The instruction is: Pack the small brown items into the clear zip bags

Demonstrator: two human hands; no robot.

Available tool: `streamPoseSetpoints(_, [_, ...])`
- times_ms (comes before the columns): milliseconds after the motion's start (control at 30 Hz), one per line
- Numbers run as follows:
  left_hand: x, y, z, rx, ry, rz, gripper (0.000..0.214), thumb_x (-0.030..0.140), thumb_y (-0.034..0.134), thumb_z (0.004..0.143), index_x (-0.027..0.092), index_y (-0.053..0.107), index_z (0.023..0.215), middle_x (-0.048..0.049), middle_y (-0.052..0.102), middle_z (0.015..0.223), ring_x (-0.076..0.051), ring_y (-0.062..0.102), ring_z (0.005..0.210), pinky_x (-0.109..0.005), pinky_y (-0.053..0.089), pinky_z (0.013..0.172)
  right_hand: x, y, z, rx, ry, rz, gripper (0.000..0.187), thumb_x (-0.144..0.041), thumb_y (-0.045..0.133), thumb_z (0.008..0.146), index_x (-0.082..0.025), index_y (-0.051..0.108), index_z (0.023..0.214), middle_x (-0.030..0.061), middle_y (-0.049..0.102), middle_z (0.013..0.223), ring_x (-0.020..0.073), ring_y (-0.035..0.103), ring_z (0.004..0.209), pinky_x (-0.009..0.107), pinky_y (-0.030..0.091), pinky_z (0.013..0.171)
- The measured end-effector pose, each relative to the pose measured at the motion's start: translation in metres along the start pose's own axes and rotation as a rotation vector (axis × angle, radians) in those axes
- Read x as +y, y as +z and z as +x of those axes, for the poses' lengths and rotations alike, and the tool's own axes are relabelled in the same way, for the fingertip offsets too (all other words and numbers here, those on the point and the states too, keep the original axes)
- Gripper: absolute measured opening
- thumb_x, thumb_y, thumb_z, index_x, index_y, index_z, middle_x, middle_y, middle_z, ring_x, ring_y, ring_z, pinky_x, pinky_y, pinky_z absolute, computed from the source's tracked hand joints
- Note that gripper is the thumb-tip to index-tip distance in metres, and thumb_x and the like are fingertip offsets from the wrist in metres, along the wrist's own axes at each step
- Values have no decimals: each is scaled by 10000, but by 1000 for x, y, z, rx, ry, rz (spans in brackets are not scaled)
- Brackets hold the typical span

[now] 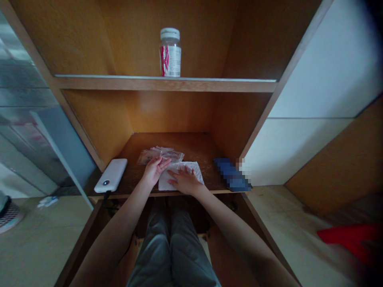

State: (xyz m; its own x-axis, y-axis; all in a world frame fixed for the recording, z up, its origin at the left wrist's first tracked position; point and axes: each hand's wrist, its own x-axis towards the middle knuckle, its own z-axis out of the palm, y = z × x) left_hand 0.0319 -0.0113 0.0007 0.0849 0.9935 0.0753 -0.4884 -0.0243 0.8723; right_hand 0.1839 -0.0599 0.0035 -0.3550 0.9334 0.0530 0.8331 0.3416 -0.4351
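Observation:
A white paper tissue (193, 168) lies on the lower wooden shelf (197, 145), near its front edge. My right hand (185, 181) rests flat on the tissue with its fingers stretched out. My left hand (154, 168) lies just left of it, fingers spread, touching the tissue's left edge and the front of some clear plastic packets (161, 153). Neither hand holds anything.
A white power bank (111, 174) with a cable sits at the shelf's left front. A dark blue object (231, 175), partly blurred, lies at the right front. A clear jar with a white lid (170, 52) stands on the upper shelf. My knees are under the shelf.

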Motion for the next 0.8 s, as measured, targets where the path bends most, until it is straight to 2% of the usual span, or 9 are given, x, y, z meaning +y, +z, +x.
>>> streamPoseSetpoints(100, [-4,-7,-5,33,-18,12,39,202,538,731,182,551,700,-38,681,797,-211,637,880,-427,456,860,14,-6,5,19,-42,53,384,-337,451,816,-291,514,1192,73,426,1321,372,300,1243,586,240,953])
streamPoseSetpoints(167, [-6,-8,-7,41,-39,1,40,185,527,728,184,555,700,-36,682,808,-200,640,866,-429,454,865,20,-12,12,78,-57,147,345,-234,423,811,-270,570,1120,57,513,1243,314,408,1184,510,312,941])
streamPoseSetpoints(233, [-6,-7,-9,49,-56,-13,55,162,514,723,181,558,697,-37,681,789,-197,643,849,-440,450,872,22,-19,20,167,-26,314,306,-225,394,812,-238,631,1005,69,633,1049,266,545,1025,422,401,871])
streamPoseSetpoints(300, [-6,-5,-11,62,-58,-23,68,139,505,713,177,554,688,-37,677,757,-201,643,843,-452,446,876,20,-24,28,269,30,540,327,-265,343,829,-198,658,883,81,672,870,227,609,851,355,463,765])
streamPoseSetpoints(433, [-7,2,-15,93,-5,-47,51,136,518,694,182,524,672,-11,653,683,-209,648,815,-457,456,852,8,-18,41,454,90,970,437,-348,227,854,-174,628,840,74,647,784,143,598,620,259,491,575])
streamPoseSetpoints(533, [-8,5,-16,124,54,-36,65,149,546,670,188,496,681,20,616,622,-202,655,757,-430,472,816,4,-2,46,536,67,1060,349,-373,310,820,-169,594,821,49,614,742,106,533,494,216,436,440])
streamPoseSetpoints(667, [-9,4,-13,154,83,35,79,189,552,669,198,484,707,30,604,622,-184,654,712,-394,476,788,7,15,47,523,92,1069,302,-383,366,798,-176,576,863,12,577,652,91,441,364,223,351,355])
streamPoseSetpoints(800, [-7,-2,-11,159,85,49,96,206,571,656,198,491,709,13,630,663,-173,651,716,-359,469,786,12,19,45,443,176,1070,294,-403,388,790,-190,582,847,13,575,621,105,429,327,246,329,343])
